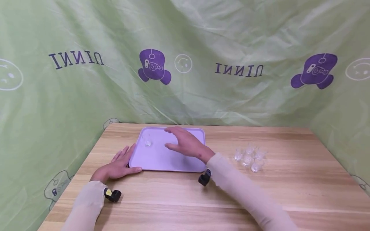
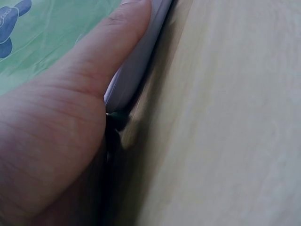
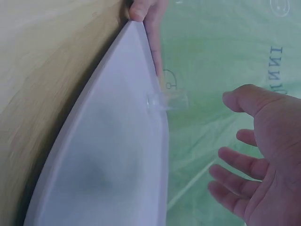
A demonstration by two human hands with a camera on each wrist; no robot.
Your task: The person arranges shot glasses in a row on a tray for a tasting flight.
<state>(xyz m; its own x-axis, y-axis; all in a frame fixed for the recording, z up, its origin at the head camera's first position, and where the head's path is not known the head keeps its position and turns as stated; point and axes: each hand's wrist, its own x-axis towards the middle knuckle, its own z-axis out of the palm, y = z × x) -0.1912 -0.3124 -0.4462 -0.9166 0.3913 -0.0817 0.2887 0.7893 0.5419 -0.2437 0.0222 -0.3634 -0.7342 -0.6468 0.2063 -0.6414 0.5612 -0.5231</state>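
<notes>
A purple tray (image 1: 173,165) lies on the table toward the back. One small clear glass (image 1: 148,141) stands upright on it near its left side; the right wrist view also shows this glass (image 3: 168,100). My left hand (image 1: 117,167) rests at the tray's front left corner, thumb along the front rim and fingers spread beside the left edge. In the left wrist view the thumb (image 2: 115,44) lies against the tray's rim. My right hand (image 1: 185,142) hovers over the tray, thumb and fingers apart and holding nothing, to the right of the glass.
Several more small clear glasses (image 1: 250,157) stand in a cluster on the wooden table (image 1: 179,205), right of the tray and beyond the right forearm. A green printed cloth (image 1: 196,99) hangs behind the table and along both sides.
</notes>
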